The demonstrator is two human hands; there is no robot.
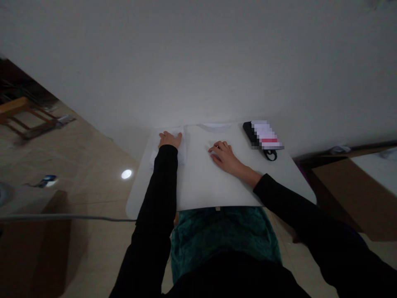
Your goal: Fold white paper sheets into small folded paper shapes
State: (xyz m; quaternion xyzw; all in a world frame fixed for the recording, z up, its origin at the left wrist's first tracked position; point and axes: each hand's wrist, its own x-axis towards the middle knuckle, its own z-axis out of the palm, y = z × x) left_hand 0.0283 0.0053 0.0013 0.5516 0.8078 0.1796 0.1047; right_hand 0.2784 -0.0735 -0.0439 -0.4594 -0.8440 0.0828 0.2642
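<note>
White fabric garment (214, 174), spread flat and smooth on a pale table (297, 182), occupying most of the tabletop. Folded layer of the same white fabric (182, 151), doubled and slightly rumpled, along the garment's edge toward the table's left side. Shallow curved fold (214, 127), possibly a neckline, at the table's far edge. Fabric type not discernible.

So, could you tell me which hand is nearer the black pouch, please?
Right: the right hand sits left of the black pouch; the left hand, farther left, rests on white cloth.
</note>
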